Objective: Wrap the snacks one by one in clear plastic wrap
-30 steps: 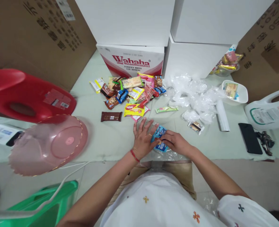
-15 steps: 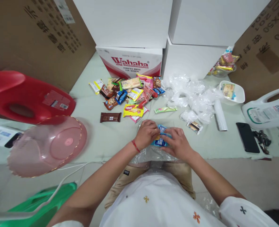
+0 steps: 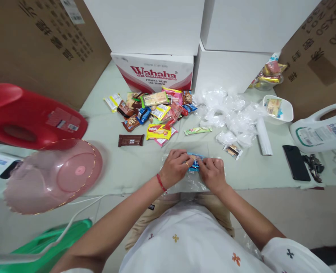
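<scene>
Blue snack packets (image 3: pixel 195 163) lie at the table's front edge, between my two hands and partly hidden by them. Clear plastic film (image 3: pixel 186 185) spreads under and around the packets. My left hand (image 3: pixel 174 167), with a ring and a red wrist cord, is closed on their left side. At the right side my right hand (image 3: pixel 213 173) has its fingers curled, thumb and fingertips pressed to the packets and the film. Beyond my hands lie a yellow wafer packet (image 3: pixel 158 132), a dark brown bar (image 3: pixel 131 140) and a green stick packet (image 3: pixel 198 131).
A snack pile (image 3: pixel 155 99) sits before the Wahaba-like printed box (image 3: pixel 153 72). Crumpled clear plastic (image 3: pixel 227 112), a film roll (image 3: pixel 264 137), a white bowl (image 3: pixel 284 113) and a phone (image 3: pixel 295 163) are to the right. A pink bowl (image 3: pixel 96 167) and red jug (image 3: pixel 37 117) stand left.
My right hand's spread fingers have curled in and pressed down by the blue packets. My left hand has flattened over their left side, and more film shows around them. The view has shifted slightly.
</scene>
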The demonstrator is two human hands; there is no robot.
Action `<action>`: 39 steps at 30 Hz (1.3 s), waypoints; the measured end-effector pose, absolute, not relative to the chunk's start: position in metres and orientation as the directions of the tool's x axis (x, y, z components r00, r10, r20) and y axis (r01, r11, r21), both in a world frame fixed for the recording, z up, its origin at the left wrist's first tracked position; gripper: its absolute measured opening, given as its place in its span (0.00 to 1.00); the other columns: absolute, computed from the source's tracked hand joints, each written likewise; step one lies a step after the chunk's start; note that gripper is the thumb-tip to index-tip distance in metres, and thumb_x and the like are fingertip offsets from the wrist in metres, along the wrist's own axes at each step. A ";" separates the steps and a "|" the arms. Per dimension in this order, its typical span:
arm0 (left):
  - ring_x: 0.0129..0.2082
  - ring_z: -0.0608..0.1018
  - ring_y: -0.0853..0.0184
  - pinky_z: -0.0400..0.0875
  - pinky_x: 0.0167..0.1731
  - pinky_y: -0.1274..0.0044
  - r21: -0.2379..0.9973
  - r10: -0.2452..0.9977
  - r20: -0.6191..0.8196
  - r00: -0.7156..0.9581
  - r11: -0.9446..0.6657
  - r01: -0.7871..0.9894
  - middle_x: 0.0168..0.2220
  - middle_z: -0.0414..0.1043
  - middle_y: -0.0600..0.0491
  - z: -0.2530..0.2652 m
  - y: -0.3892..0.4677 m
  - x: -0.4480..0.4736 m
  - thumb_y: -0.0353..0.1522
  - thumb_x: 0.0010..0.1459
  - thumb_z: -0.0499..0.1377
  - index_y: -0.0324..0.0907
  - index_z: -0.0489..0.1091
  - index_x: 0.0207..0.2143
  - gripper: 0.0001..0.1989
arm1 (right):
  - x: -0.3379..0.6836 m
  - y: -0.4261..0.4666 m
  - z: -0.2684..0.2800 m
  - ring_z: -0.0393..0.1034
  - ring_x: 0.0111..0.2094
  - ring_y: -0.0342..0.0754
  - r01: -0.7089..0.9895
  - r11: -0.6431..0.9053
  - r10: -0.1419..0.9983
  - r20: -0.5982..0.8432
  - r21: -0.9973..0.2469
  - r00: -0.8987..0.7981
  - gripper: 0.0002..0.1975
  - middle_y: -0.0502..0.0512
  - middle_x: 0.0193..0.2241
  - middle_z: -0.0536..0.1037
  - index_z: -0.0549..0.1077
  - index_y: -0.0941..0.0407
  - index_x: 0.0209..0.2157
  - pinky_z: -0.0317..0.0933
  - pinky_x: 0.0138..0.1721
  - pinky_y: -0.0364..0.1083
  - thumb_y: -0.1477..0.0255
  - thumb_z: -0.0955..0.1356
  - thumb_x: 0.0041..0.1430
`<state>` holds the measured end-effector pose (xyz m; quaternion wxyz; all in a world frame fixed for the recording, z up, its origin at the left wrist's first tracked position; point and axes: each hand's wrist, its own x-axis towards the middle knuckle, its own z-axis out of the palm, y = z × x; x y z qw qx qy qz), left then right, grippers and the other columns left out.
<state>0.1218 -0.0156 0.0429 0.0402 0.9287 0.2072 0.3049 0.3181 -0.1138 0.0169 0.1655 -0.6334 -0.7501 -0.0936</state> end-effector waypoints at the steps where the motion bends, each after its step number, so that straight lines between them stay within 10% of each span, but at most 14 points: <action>1: 0.50 0.74 0.61 0.65 0.47 0.67 0.183 0.379 0.548 0.746 -0.924 0.335 0.43 0.81 0.49 0.041 -0.019 0.120 0.28 0.68 0.57 0.44 0.75 0.42 0.07 | 0.320 -0.112 0.016 0.61 0.40 0.54 0.973 0.212 0.925 0.339 -0.093 -0.169 0.16 0.60 0.41 0.78 0.76 0.54 0.57 0.54 0.44 0.53 0.74 0.66 0.70; 7: 0.49 0.77 0.63 0.67 0.43 0.69 0.127 0.271 0.407 0.872 -0.963 0.239 0.51 0.80 0.48 0.020 -0.026 0.105 0.26 0.68 0.54 0.44 0.74 0.44 0.10 | 0.337 -0.135 0.023 0.63 0.55 0.60 0.845 0.406 0.896 0.335 -0.348 -0.293 0.23 0.69 0.56 0.72 0.70 0.59 0.62 0.60 0.53 0.59 0.67 0.68 0.69; 14: 0.47 0.77 0.59 0.70 0.44 0.66 0.215 0.275 0.352 0.895 -0.954 0.208 0.53 0.77 0.42 0.016 -0.023 0.101 0.32 0.68 0.56 0.43 0.74 0.48 0.10 | 0.340 -0.200 0.002 0.69 0.52 0.55 0.807 0.521 0.850 0.257 -0.279 -0.460 0.21 0.58 0.52 0.79 0.71 0.46 0.60 0.61 0.60 0.61 0.70 0.69 0.68; 20: 0.43 0.75 0.61 0.69 0.42 0.67 0.292 0.322 0.245 0.915 -0.924 0.247 0.51 0.78 0.45 0.029 -0.021 0.102 0.29 0.68 0.54 0.45 0.76 0.49 0.13 | 0.338 -0.184 0.021 0.70 0.42 0.51 0.737 0.544 0.833 0.365 -0.401 -0.417 0.15 0.57 0.43 0.80 0.76 0.51 0.52 0.67 0.46 0.53 0.77 0.64 0.69; 28: 0.44 0.75 0.58 0.65 0.43 0.65 0.446 0.309 0.045 0.950 -0.857 0.257 0.47 0.79 0.48 0.055 -0.009 0.116 0.22 0.54 0.56 0.45 0.79 0.46 0.20 | 0.340 -0.103 0.058 0.73 0.41 0.48 0.711 0.191 0.971 0.234 -0.677 -0.039 0.12 0.57 0.41 0.76 0.78 0.54 0.45 0.68 0.43 0.45 0.70 0.63 0.73; 36: 0.49 0.79 0.61 0.70 0.50 0.68 0.757 0.513 0.184 0.839 -0.618 0.212 0.49 0.80 0.49 0.057 0.003 0.087 0.25 0.59 0.49 0.46 0.76 0.52 0.24 | 0.310 -0.061 0.030 0.72 0.34 0.47 0.944 -0.188 0.977 -0.150 -0.270 0.151 0.15 0.57 0.46 0.75 0.75 0.53 0.47 0.57 0.31 0.45 0.66 0.59 0.75; 39: 0.57 0.74 0.54 0.67 0.56 0.61 0.683 0.623 0.351 0.699 -0.681 0.265 0.58 0.73 0.42 0.054 -0.026 0.069 0.39 0.65 0.55 0.45 0.68 0.61 0.24 | 0.304 -0.062 0.030 0.71 0.33 0.47 0.966 -0.175 0.975 -0.166 -0.190 0.144 0.14 0.59 0.47 0.74 0.74 0.54 0.47 0.55 0.29 0.45 0.67 0.59 0.74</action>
